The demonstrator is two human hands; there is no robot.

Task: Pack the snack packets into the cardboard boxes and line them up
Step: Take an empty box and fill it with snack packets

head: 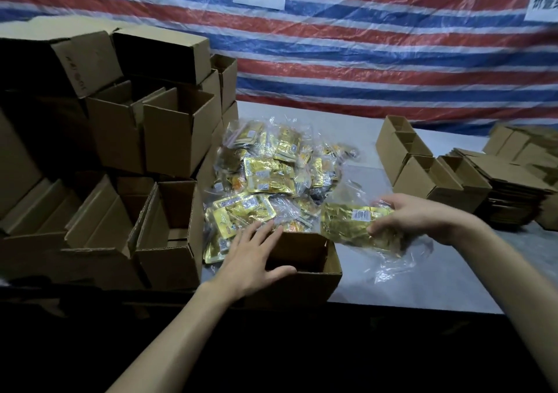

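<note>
Table (422,287), open cardboard box (302,287) beside packet heap (265,175)

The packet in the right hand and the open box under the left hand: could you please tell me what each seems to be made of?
The packet, pinched by the right hand, looks like glossy gold foil film inside a clear plastic bag: it glints and crinkles. The open box that the left hand rests on looks like matte brown corrugated cardboard, judging by its thick edges.

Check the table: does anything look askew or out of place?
Yes. The open cardboard boxes on the left are heaped at tilted angles, some on their sides, not lined up. The snack packets lie in a loose pile.
</note>
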